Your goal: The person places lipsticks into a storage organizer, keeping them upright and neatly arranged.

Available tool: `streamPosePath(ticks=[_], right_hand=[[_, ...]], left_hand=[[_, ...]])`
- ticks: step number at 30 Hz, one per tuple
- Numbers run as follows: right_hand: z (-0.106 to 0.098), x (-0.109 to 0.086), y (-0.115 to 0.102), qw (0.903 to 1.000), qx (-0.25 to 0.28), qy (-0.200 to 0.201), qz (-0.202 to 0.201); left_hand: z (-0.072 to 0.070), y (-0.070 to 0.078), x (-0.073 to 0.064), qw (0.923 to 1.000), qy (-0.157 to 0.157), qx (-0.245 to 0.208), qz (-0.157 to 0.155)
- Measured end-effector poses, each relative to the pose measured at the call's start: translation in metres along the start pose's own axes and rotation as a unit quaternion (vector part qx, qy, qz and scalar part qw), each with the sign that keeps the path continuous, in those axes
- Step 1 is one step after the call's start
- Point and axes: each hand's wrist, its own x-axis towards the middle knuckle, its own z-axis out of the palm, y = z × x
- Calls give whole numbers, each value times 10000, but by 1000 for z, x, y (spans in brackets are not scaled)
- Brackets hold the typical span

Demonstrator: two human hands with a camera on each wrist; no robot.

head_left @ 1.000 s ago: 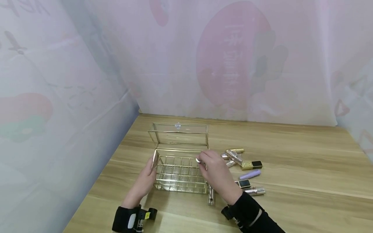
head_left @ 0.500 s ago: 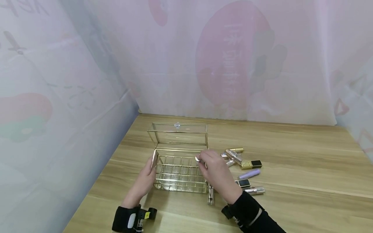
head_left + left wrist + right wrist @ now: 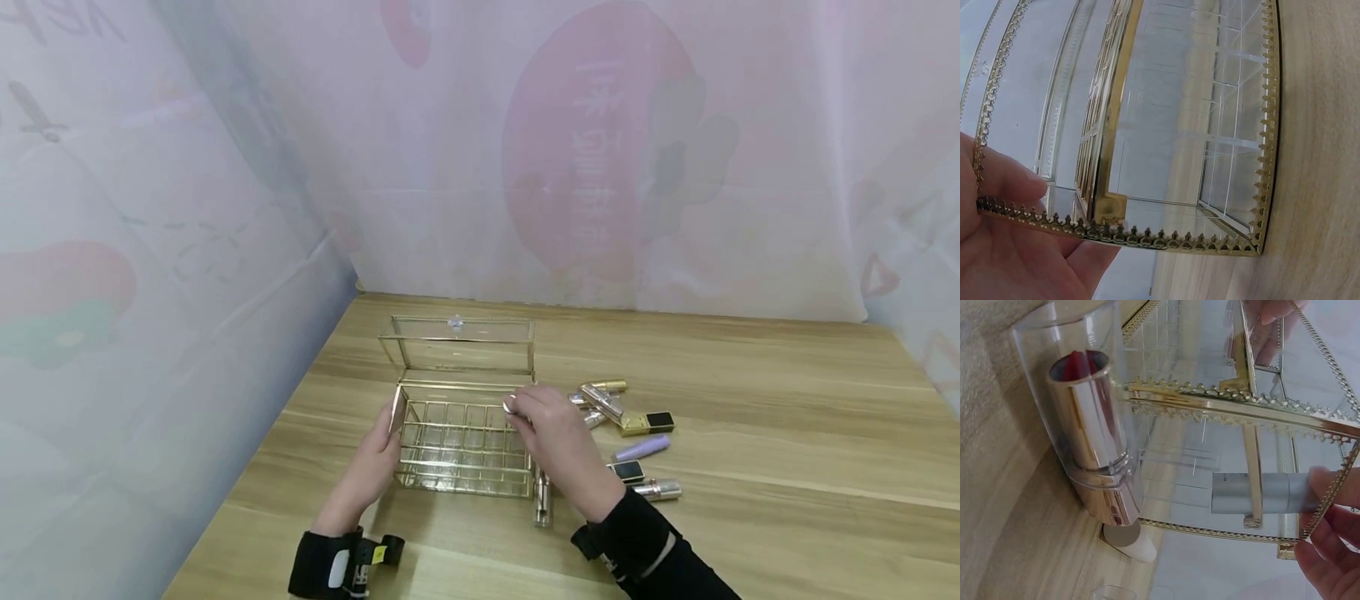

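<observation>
A glass box (image 3: 465, 469) with gold trim stands on the table, its inside divided by a gold grid. My left hand (image 3: 373, 458) grips the left wall; in the left wrist view the thumb (image 3: 1019, 181) lies over the beaded rim. My right hand (image 3: 558, 442), at the back right corner, pinches a silver lipstick tube (image 3: 1233, 494) by its end. Through the glass, the tube shows partly lowered past the grid bar. Beside the box's right front corner lies a clear-capped lipstick (image 3: 542, 504) with a rose-gold base and red tip.
Behind, the glass lid (image 3: 465, 332) with a clear knob is raised. To the right lie several lipsticks: a gold one with a black end (image 3: 647, 424), a purple tube (image 3: 642, 448), a black-ended one (image 3: 628, 472) and a silver one (image 3: 657, 490). Printed cloth (image 3: 435, 208) surrounds the table.
Very little differs: the right fingers shift slightly at the box's back right corner and the tube's pale end turns a little. The left hand and box keep their place.
</observation>
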Motion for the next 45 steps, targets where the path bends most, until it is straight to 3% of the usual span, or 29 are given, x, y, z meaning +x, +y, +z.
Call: streamPosePath(ticks=[18, 24, 35, 45], right_hand=[[-9, 5, -2, 9990, -346, -292, 43], [-8, 6, -1, 9985, -376, -382, -148], [-10, 7, -1, 9987, -82, -429, -262], [-12, 8, -4, 9978, -135, -602, -241]], left_hand=[[0, -1, 0, 10000, -22, -12, -32], [0, -1, 0, 10000, -37, -27, -70], [0, -1, 0, 10000, 0, -75, -25], [0, -2, 1, 9999, -5, -132, -49]])
